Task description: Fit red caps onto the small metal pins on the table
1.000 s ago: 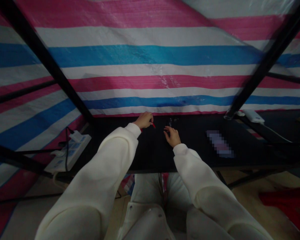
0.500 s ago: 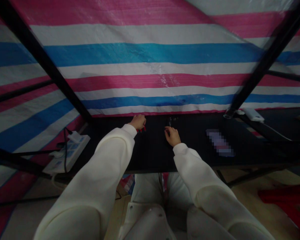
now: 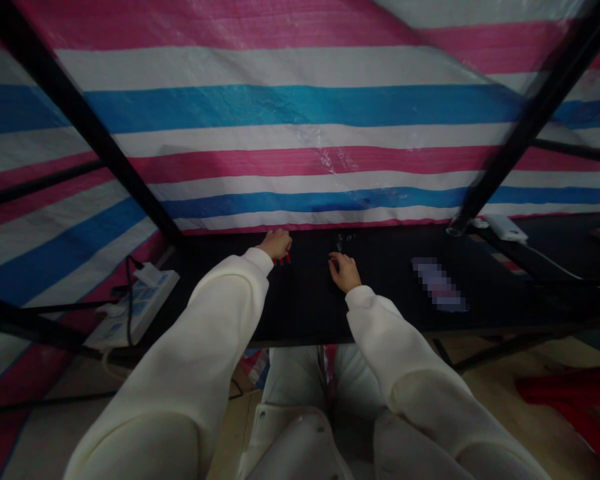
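On the black tabletop (image 3: 300, 307), my left hand (image 3: 276, 245) is curled with its knuckles up and its fingertips hidden. Small red-and-dark pieces (image 3: 282, 259) show just below its fingers, too small to name, and I cannot tell whether the hand grips them. My right hand (image 3: 345, 272) rests to the right, fingers loosely bent and thumb apart, with nothing visible in it. Just beyond its fingertips lie a small dark, shiny item (image 3: 339, 242) and several tiny bright bits (image 3: 351, 237).
A phone (image 3: 440, 285) with a blurred-out screen lies on the right. A white power strip (image 3: 150, 300) with plugs and cables sits at the left edge. Black frame posts (image 3: 525, 127) rise on both sides before a striped sheet (image 3: 300, 107). Further right is a white box-shaped device (image 3: 506, 229) with a cable.
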Demonstrator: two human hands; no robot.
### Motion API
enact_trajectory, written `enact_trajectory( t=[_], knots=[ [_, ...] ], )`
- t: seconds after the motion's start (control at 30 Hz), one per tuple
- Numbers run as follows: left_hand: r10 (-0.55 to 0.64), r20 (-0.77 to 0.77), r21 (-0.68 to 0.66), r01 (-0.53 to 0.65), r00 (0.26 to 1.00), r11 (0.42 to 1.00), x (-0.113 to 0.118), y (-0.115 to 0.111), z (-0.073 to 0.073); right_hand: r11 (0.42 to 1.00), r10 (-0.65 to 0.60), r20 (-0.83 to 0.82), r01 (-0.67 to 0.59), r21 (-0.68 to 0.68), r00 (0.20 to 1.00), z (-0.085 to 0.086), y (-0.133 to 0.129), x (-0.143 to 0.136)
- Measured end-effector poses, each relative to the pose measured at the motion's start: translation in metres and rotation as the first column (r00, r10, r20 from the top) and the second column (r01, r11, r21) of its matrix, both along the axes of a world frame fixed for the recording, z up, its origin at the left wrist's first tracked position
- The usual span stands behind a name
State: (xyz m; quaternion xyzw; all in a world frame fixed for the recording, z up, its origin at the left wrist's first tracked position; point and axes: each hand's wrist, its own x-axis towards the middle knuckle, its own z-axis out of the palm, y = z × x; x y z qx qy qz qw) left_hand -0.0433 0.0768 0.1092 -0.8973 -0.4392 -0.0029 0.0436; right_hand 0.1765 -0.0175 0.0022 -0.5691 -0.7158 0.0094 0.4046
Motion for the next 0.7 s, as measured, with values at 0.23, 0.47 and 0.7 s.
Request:
enact_trajectory(
  t=[0.23, 0.47, 0.7],
  knots=[
    [0.002, -0.048, 0.007, -0.001, 0.999, 1.000, 0.0023, -0.0036, 0.0032, 1.000, 0.002, 0.001, -0.002, -0.012, 1.000, 0.0006, 0.0007, -0.0002],
    [0.001, -0.051, -0.002, -0.001, 0.999, 1.000, 0.0017, -0.0038, 0.0035, 1.000, -0.001, 0.009, 0.001, -0.009, 1.000, 0.0000, 0.0007, 0.0003],
    [-0.004, -0.036, -0.020, 0.003, 0.999, 1.000, 0.0003, -0.0030, 0.0035, 1.000, -0.002, -0.001, 0.002, 0.010, 1.000, -0.0018, 0.0010, 0.0005]
  ],
)
